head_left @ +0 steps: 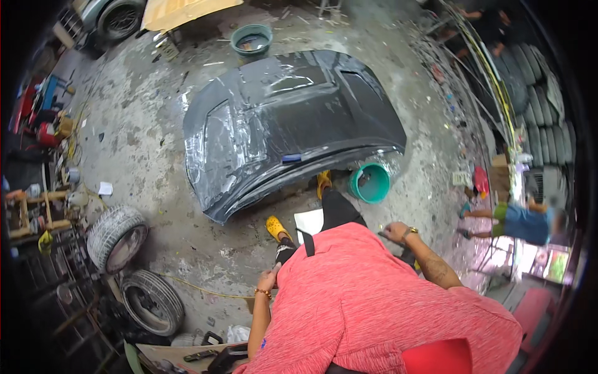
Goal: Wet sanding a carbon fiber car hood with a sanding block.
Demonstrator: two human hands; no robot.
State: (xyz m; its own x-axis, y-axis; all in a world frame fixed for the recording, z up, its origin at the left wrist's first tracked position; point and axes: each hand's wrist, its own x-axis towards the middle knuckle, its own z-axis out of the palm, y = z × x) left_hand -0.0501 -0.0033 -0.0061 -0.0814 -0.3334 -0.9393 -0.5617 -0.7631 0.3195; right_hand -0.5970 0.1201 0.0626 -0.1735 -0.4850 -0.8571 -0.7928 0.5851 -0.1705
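A black car hood (293,112), streaked wet, lies before me, with a blue block (291,159) on its near edge. A teal bucket (370,183) stands beside that edge at the right. My left hand (269,278) is against my clothing at the waist, its fingers mostly hidden. My right hand (394,232) hangs beside my right hip, below the bucket, fingers loosely bent and apart, with nothing visible in them. A white sheet (308,221) lies on the floor between my feet.
Two tyres (117,240) sit at the left, near a yellow cable (212,290). A grey basin (251,40) stands beyond the hood. A car (115,22) is at the far left, tools and wood along the left. Two people (520,223) (489,25) are at the right, near stacked grey items.
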